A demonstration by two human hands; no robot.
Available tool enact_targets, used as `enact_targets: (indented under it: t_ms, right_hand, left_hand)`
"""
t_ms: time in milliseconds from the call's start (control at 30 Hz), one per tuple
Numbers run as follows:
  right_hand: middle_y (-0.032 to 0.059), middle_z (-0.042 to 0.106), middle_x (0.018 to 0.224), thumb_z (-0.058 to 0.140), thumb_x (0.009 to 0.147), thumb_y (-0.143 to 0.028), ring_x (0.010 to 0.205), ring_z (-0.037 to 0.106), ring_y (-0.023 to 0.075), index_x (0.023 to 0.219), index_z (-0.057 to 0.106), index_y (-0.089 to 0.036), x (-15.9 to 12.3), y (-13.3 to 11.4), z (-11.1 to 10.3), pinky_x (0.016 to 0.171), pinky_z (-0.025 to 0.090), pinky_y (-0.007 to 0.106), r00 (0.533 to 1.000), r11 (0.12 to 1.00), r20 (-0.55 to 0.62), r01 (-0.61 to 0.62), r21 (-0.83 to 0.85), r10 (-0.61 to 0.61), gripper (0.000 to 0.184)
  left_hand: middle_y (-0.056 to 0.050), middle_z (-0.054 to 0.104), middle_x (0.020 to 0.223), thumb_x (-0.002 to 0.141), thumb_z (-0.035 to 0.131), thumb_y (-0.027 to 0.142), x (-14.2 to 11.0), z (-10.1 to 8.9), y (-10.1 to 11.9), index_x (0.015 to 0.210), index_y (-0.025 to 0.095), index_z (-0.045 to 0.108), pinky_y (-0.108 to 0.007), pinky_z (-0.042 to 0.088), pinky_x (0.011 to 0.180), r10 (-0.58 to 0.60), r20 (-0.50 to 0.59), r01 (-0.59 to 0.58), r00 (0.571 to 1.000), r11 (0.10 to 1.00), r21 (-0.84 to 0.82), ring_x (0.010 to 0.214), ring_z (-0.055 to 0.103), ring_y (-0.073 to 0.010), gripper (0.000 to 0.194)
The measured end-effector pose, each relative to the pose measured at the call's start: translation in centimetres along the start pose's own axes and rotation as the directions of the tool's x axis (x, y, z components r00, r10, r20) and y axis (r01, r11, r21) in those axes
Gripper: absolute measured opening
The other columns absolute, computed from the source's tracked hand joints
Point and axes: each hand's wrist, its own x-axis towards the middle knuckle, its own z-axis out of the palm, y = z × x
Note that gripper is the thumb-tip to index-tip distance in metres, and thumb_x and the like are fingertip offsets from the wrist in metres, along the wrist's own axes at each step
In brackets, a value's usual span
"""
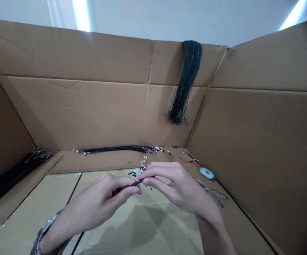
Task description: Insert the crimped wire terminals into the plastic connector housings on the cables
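In the lower middle of the frame, a short visible length of black cable (136, 183) runs between the two hands. The left hand (98, 202) pinches it between thumb and bent fingers, its tip slanting up to the right; the right hand (178, 182) has thumb and forefinger pressed together on that tip, with the wrist arched above the table (124, 226). The step in hand appears to be fine fingertip work at the cable's end, and the next move probably calls for a steady left grip while the right fingertips make small, controlled adjustments. Just beyond the fingers lie small white and black pieces (137, 171), partly covered by the right hand; they are too tiny to identify, and whether one sits on the pinched tip cannot be told. The rest of the held cable is hidden in the left palm, so its length is unclear. Farther up, a bundle of black cables (116, 149) lies along the cardboard wall (89, 113), its stripped-looking ends blurred together. The dark bundle (10, 180) at the left is cut off by the frame edge, and both forearms leave the bottom.
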Motion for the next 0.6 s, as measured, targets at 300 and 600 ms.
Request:
enact_targets:
  t_ms: [300, 600]
  right_hand:
    - [-0.0026, 0.070, 0.077, 0.059, 0.102, -0.029, 0.070, 0.061, 0.0119, 0.084, 0.072, -0.020, 0.4, 0.2, 1.1, 0.071, 0.043, 0.026, 0.991, 0.990, 0.076, -0.106, -0.096, 0.114, 0.024]
    - [-0.0038, 0.055, 0.063, 0.051, 0.103, -0.027, 0.058, 0.049, 0.0100, 0.064, 0.059, -0.018, 1.1, 0.4, 0.9, 0.059, 0.037, 0.024, 0.990, 0.998, -0.126, -0.066, -0.005, 0.065, 0.040]
  left_hand:
    - [0.004, 0.054, 0.067, 0.103, 0.044, 0.047, 0.8, 0.6, 0.2, 0.096, 0.022, 0.071, -0.025, 0.032, 0.059, 0.002, 0.046, -0.003, 0.999, 1.000, 0.025, 0.062, 0.045, -0.0129, 0.037]
    - [0.004, 0.055, 0.069, 0.101, 0.050, 0.051, 3.0, 1.3, 0.0, 0.088, 0.018, 0.058, -0.021, 0.045, 0.053, 0.020, 0.039, 0.000, 0.999, 0.889, -0.458, 0.058, 0.052, -0.0105, 0.036]
